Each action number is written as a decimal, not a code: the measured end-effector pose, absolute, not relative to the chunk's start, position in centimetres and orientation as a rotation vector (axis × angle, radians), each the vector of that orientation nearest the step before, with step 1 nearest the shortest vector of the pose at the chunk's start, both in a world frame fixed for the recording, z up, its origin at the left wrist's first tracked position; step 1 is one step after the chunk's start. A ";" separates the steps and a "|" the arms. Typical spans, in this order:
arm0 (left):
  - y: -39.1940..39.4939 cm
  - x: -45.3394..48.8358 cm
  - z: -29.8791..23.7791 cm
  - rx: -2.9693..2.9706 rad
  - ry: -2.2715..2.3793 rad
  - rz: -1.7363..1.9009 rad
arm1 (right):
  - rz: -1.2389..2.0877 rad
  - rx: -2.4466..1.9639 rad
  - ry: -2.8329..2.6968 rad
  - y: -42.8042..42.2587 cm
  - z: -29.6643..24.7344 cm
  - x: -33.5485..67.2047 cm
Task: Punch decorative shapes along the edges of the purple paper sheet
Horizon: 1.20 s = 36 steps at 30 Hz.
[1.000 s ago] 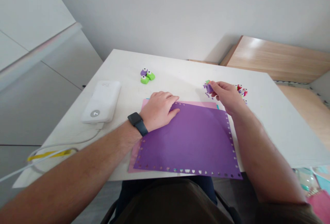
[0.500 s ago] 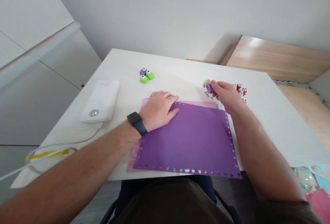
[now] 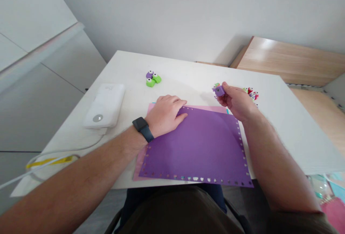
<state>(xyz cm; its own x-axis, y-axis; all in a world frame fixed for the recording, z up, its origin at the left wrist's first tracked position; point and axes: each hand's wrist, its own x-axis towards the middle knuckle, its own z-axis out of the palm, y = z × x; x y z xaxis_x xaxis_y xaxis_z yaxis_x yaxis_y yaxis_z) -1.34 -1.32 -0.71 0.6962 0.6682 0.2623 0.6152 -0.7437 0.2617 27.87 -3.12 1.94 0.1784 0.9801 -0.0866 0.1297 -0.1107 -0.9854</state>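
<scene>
One purple sheet: long axis laid roughly nine-to-three.
Left hand: loosely spread, rested on its ten-o'clock corner, nothing seen gripped.
Right hand: pinched around purple punch.
Purple punch: held beyond the sheet, at one o'clock; right hand nearer.

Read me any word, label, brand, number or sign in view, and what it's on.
No text is legible.
White device: pale mark on its round grey display, too small and blurred to read; faint markings at its far end, also unreadable.
Watch: dark screen, none visible.
Purple sheet: punched holes, no lettering.
Purple punch: none readable.
</scene>
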 end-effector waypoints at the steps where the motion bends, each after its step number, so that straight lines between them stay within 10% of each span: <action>1: -1.3 -1.4 -0.7 2.749 1.048 0.518 | 1.071 -1.470 -1.138 -3.1 1.9 27.8; 36: -1.3 -1.3 -0.5 2.711 0.995 0.526 | -0.011 -1.793 -1.886 -4.0 0.1 25.2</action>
<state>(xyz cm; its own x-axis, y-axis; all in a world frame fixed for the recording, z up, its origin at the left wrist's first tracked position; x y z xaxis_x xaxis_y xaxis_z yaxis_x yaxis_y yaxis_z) -1.33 -1.35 -0.48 0.7090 0.6561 0.2585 0.5829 -0.7515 0.3089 25.25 -4.04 0.09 0.0239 0.9258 0.3774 0.9299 0.1179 -0.3483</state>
